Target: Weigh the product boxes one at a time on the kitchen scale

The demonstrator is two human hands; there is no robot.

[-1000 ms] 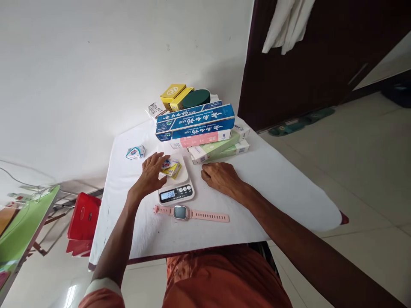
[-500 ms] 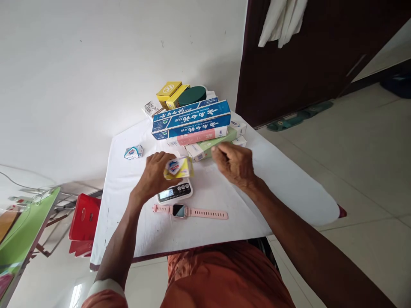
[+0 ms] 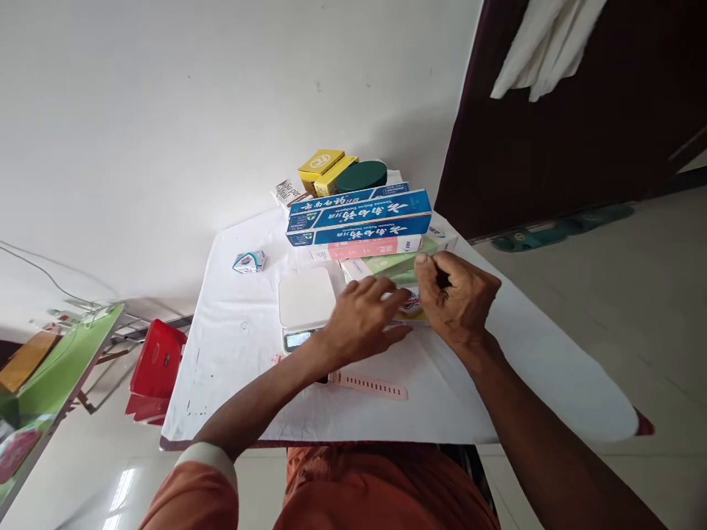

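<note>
My left hand (image 3: 367, 316) reaches across to the right, its thumb and fingers around a small yellow-and-white soap box (image 3: 412, 305) that is partly hidden. Close beside it, my right hand (image 3: 459, 294) is curled into a fist, with nothing visible in it. A white digital scale (image 3: 306, 298) has a bare platform; my left forearm covers part of its display panel. Below the scale lies a pink-strapped watch (image 3: 375, 384), its face mostly hidden by my arm. Another soap box (image 3: 248, 261), white and blue, rests at the left of the table.
Behind my hands are stacked blue toothpaste boxes (image 3: 359, 217), a pink box (image 3: 367, 248) and a green box (image 3: 389, 263). Yellow boxes (image 3: 321, 162) and a dark green round lid (image 3: 361, 177) stand near the wall. A red chair (image 3: 157, 361) is left of the white-covered table (image 3: 237, 383).
My left hand has carried the yellow-and-white soap box from above the scale to the right, beside my right fist. The camera view has shifted a little.
</note>
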